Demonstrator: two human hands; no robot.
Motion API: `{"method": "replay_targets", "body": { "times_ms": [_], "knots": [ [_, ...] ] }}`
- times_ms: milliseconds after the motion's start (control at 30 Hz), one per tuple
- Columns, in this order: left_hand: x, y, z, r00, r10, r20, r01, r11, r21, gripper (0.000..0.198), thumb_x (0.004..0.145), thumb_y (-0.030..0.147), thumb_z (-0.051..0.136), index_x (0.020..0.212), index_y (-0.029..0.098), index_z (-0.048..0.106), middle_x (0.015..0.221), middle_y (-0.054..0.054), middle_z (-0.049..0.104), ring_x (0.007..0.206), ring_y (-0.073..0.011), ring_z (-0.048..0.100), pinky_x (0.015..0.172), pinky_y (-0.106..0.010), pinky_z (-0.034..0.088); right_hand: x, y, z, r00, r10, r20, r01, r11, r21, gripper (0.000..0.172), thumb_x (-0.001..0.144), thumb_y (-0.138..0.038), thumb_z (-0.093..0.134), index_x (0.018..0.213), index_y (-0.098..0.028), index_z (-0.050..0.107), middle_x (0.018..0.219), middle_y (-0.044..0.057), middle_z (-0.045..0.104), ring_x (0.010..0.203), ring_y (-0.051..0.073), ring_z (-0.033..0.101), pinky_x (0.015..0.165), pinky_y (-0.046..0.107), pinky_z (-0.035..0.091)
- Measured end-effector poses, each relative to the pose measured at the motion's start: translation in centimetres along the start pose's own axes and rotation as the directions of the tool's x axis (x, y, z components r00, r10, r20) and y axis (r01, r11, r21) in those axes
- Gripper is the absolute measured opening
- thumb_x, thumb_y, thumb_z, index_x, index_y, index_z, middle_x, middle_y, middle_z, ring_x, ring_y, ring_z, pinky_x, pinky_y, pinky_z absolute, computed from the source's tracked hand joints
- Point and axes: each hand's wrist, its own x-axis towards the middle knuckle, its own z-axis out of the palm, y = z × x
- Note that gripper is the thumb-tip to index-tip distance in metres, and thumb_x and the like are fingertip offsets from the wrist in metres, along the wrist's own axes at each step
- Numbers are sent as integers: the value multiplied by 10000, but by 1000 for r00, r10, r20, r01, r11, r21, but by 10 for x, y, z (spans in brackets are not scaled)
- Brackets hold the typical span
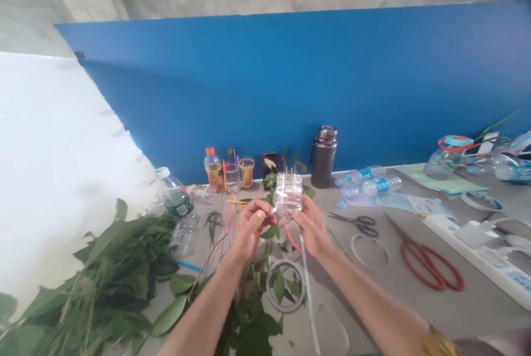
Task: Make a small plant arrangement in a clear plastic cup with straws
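A clear plastic cup-like piece (289, 193) is held up over the middle of the table. My right hand (311, 225) grips its lower right side, thumb in front. My left hand (252, 227) is at its lower left, fingers pinched together beside a small whitish bit at the cup's edge; what exactly they hold is too small to tell. A red strip (292, 237) hangs below the cup, and a long white strip (309, 300) runs down near my right wrist. A roll of tape (285, 286) lies under my hands among green leaves.
Leafy branches (112, 273) cover the left side. Behind stand an orange-capped bottle (213, 171), cups of straws (246, 172), a phone (270, 168) and a dark thermos (323, 157). To the right lie black scissors (360, 223), red-handled scissors (427, 262), plastic bottles (381, 184) and a power strip (477, 256).
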Motion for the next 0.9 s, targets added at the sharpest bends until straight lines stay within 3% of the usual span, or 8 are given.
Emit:
{"method": "replay_targets", "body": {
  "times_ms": [133, 200, 300, 467, 667, 767, 900],
  "knots": [
    [-6, 0, 8, 988, 95, -122, -55, 955, 293, 263, 750, 395, 766, 796, 176, 626, 674, 5, 614, 614, -118, 543, 588, -232, 419, 1, 2, -3, 1000, -12, -6, 12, 999, -43, 453, 801, -456, 759, 1165, -225, 617, 1125, 90, 718, 1017, 269, 676, 915, 428, 540],
    [-6, -1, 8, 978, 132, -163, -68, 935, 348, 209, 792, 354, 730, 759, 173, 630, 654, 7, 610, 614, -114, 542, 599, -228, 429, 1, 1, -4, 1000, -13, 1, 13, 999, -43, 463, 789, -444, 770, 1167, -224, 621, 1132, 92, 715, 1031, 272, 669, 926, 434, 533],
    [-2, -5, 3, 974, 135, -182, -84, 961, 263, 194, 821, 337, 699, 740, 179, 620, 638, 13, 606, 624, -117, 565, 648, -241, 468, 2, -2, -4, 1000, 12, 16, -12, 1000, -3, 466, 793, -484, 736, 1166, -221, 642, 1124, 97, 721, 1022, 281, 669, 919, 449, 536],
    [7, -11, -6, 956, 32, -293, -5, 996, 92, 220, 749, 345, 734, 725, 183, 588, 598, 42, 578, 539, -97, 548, 570, -226, 452, 4, -10, -4, 987, 126, 96, -136, 985, 103, 534, 781, -602, 645, 1160, -227, 682, 1052, 105, 743, 896, 283, 685, 787, 450, 561],
    [12, -16, -12, 907, -40, -419, 82, 993, 83, 243, 670, 347, 750, 725, 175, 587, 567, 62, 555, 474, -75, 510, 481, -195, 404, 9, -21, -11, 958, 241, 155, -267, 947, 179, 590, 838, -661, 446, 1106, -217, 726, 1142, 138, 734, 882, 303, 676, 639, 420, 506],
    [13, -20, -15, 895, -94, -435, 156, 982, 107, 287, 640, 372, 770, 739, 169, 592, 566, 64, 555, 459, -74, 504, 468, -197, 409, 10, -25, -14, 952, 242, 189, -280, 935, 217, 631, 847, -669, 403, 1129, -208, 728, 1212, 159, 714, 863, 301, 669, 630, 423, 491],
    [14, -20, -17, 881, -146, -450, 196, 979, 65, 350, 619, 389, 793, 801, 172, 587, 574, 59, 583, 445, -82, 511, 455, -202, 404, 10, -26, -12, 959, 217, 180, -248, 954, 170, 600, 837, -675, 428, 1097, -221, 723, 1158, 152, 726, 894, 319, 675, 698, 474, 505]
  ]
}}
